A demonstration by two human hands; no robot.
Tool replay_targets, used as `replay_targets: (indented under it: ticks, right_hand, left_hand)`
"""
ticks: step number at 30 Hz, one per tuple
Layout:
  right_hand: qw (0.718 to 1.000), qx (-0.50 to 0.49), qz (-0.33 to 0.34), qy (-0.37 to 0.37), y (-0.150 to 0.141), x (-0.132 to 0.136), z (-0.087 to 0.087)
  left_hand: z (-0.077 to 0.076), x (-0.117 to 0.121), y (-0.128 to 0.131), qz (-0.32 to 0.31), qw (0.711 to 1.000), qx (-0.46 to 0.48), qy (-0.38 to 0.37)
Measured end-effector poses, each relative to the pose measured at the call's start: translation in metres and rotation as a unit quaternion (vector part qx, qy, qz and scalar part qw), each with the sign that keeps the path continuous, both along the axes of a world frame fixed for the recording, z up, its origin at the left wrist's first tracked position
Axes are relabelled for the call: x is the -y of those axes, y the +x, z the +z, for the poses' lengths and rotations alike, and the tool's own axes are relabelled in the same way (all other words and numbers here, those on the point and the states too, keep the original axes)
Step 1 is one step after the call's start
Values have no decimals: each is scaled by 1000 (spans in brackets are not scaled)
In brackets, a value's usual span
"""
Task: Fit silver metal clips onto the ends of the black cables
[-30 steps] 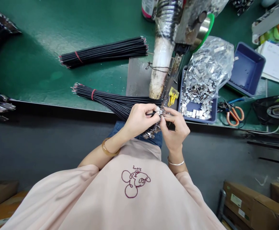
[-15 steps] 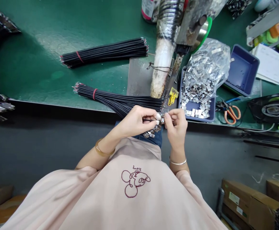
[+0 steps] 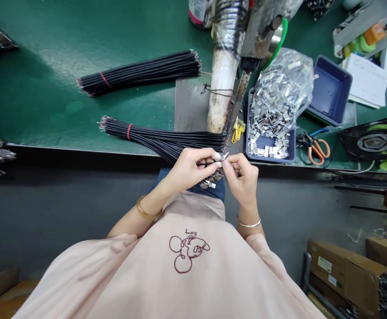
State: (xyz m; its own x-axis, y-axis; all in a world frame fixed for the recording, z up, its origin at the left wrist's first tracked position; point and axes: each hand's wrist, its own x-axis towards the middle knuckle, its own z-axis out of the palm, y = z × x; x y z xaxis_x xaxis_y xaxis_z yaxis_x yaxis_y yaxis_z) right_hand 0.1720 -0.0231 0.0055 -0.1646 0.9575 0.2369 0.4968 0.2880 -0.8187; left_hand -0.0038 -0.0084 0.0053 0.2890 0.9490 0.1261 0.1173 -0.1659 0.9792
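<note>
My left hand [image 3: 193, 167] is closed in a pinch on the end of a black cable [image 3: 205, 164]. Close beside it my right hand [image 3: 243, 176] pinches a small shiny metal piece [image 3: 225, 156] at that cable end. Whether the piece is around the cable or only against it, I cannot tell. Below the fingers hang several cable ends with metal pieces [image 3: 210, 182]. A bundle of black cables [image 3: 160, 138], tied with a red band, lies on the table edge behind my left hand. The blue tray [image 3: 291, 155] of metal pieces stands right of my right hand.
A second cable bundle [image 3: 140, 73] lies farther back on the green table [image 3: 47, 110]. A wrapped tool [image 3: 222, 88] with a metal bar slants down above my hands. A clear bag of metal pieces [image 3: 281, 93], orange-handled pliers [image 3: 319, 151], another blue tray [image 3: 331, 88] and a fan [image 3: 376, 141] stand at right.
My right hand has moved left, and its fingertips now meet those of my left hand. The metal piece now shows tilted at the cable end. The view has shifted slightly.
</note>
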Motion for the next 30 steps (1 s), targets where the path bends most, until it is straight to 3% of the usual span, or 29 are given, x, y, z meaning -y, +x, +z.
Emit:
replay_targets:
  ticks: [3,7,11,17,30]
  right_hand:
    - [992,-119,-16,-32,5,-2,-1]
    - [966,-218,-104,90,8,-2,-1]
    - [966,-151,-155,140,6,-2,-5]
    - [990,-51,-91,91,1,-6,-16]
    - [991,-25,-79,105,-6,-16,-9]
  left_hand:
    - [1,-1,0,-2,999,34,-35]
    - [-1,-3,4,29,996,63,-59]
    - [-3,-7,9,46,994,63,-75]
    - [-4,-12,13,57,993,60,-88]
    - [5,-19,18,91,989,75,-86]
